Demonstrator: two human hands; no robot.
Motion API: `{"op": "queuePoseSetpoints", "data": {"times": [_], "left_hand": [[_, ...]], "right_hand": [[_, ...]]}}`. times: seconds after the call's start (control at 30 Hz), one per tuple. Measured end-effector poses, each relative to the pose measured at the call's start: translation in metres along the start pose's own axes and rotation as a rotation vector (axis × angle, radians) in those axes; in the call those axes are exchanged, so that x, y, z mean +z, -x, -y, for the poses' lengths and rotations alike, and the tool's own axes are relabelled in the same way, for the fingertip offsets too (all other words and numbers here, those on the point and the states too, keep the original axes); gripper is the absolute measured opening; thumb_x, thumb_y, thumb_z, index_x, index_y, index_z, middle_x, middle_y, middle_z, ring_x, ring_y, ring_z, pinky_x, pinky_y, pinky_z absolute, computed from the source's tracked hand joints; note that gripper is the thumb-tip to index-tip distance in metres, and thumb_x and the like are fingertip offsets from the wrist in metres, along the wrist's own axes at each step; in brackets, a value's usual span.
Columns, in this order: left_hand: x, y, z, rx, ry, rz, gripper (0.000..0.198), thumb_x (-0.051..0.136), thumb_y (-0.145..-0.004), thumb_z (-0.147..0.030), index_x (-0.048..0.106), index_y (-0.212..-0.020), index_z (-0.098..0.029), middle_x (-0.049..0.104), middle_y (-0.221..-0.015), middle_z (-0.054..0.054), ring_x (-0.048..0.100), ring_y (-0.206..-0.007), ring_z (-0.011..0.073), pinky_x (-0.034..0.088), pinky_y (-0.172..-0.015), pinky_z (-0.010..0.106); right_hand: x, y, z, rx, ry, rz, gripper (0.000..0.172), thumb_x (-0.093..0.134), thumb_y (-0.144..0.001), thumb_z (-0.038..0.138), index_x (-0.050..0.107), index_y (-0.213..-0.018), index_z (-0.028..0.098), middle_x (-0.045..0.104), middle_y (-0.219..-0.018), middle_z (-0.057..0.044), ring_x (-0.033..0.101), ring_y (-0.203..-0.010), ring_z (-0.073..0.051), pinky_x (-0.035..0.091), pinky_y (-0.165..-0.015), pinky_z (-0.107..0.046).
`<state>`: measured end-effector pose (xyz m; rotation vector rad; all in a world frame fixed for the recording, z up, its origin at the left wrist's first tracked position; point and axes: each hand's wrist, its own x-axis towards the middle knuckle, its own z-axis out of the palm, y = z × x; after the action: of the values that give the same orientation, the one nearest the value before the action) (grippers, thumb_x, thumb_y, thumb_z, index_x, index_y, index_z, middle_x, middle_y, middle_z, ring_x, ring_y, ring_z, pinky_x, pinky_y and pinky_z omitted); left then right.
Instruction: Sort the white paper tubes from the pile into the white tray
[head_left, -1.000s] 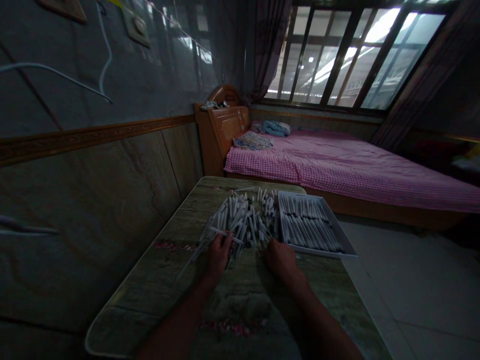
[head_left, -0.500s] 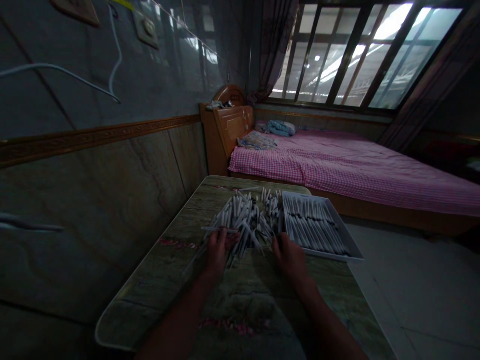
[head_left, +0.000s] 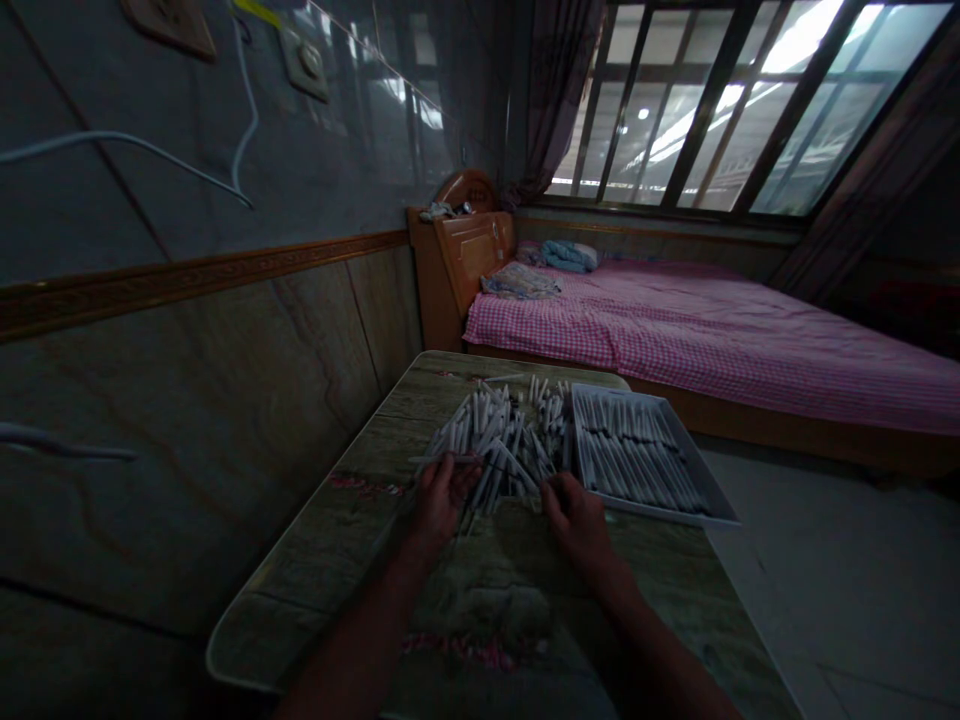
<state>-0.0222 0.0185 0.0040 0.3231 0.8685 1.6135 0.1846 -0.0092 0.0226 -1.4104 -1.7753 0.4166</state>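
Observation:
A heap of loose white pens (head_left: 487,420) lies on the table, some with dark parts. My left hand (head_left: 442,492) is at the near left edge of the heap, its fingers closed around a slim white pen (head_left: 427,460) that points left. At the near right side of the heap, my right hand (head_left: 574,508) has its fingers pinched together; whatever is in them is too small and dark to make out. Beside the right hand stands a shallow white tray (head_left: 721,508) with pens laid side by side in two rows.
The wood-patterned table (head_left: 465,590) stands along a tiled wall (head_left: 315,340). Behind it is a bed (head_left: 697,330) with a pink checked sheet and a wooden headboard (head_left: 472,250). A white cable (head_left: 150,150) hangs at the left.
The view has shifted slightly, moving the scene right. My right hand has come a little left, toward my left hand. The left hand still holds its pen.

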Motion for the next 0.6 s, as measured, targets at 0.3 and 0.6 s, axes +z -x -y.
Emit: {"op": "queuePoseSetpoints", "data": {"times": [0.3,0.6], "left_hand": [[-0.0044,-0.0042,0.0003,-0.019,0.021,0.006,0.009,0.064,-0.087,-0.021,0.060,-0.081,-0.015,0.076,-0.079,0.006,0.075,-0.076,0.0189,0.062,-0.076,0.032],[-0.0006,0.0017,0.0008,-0.002,-0.083,0.045,0.019,0.069,-0.083,-0.030,0.055,-0.082,-0.017,0.076,-0.080,0.004,0.074,-0.072,0.0191,0.061,-0.068,0.030]], "right_hand": [[0.0016,0.0004,-0.0054,-0.024,-0.004,0.013,0.029,0.045,-0.091,0.040,0.056,-0.073,0.020,0.056,-0.060,0.002,0.053,-0.055,-0.013,0.035,-0.055,-0.023],[0.0012,0.0020,-0.0064,-0.038,0.049,0.026,0.030,0.043,-0.092,0.041,0.057,-0.075,0.020,0.059,-0.061,0.001,0.056,-0.056,-0.013,0.037,-0.056,-0.023]]}}
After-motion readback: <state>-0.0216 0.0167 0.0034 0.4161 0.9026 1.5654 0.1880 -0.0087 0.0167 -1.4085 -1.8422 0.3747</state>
